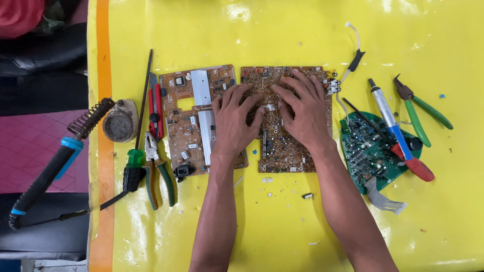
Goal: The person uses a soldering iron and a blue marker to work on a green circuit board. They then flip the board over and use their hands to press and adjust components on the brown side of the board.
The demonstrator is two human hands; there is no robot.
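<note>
We take the brown circuit board (pixel 292 146) at the middle of the yellow table (pixel 262 30) as our mark. Far to its left a soldering iron (pixel 48 174) sits in its coil stand, then a round tin (pixel 120 121), a green-handled screwdriver (pixel 138 136) and green-handled pliers (pixel 159 174). Just left of the board, edge to edge with it, lies a second brown board (pixel 181 131) with silver heat sinks. Our left hand (pixel 234 123) lies flat, fingers spread, across the seam of both boards, gripping nothing. Our right hand (pixel 302 113) presses flat on the board, fingers spread, holding nothing. Right of the board lie a green board (pixel 365 151), a blue-and-red desoldering pump (pixel 396 131) and green-handled cutters (pixel 421 113).
</note>
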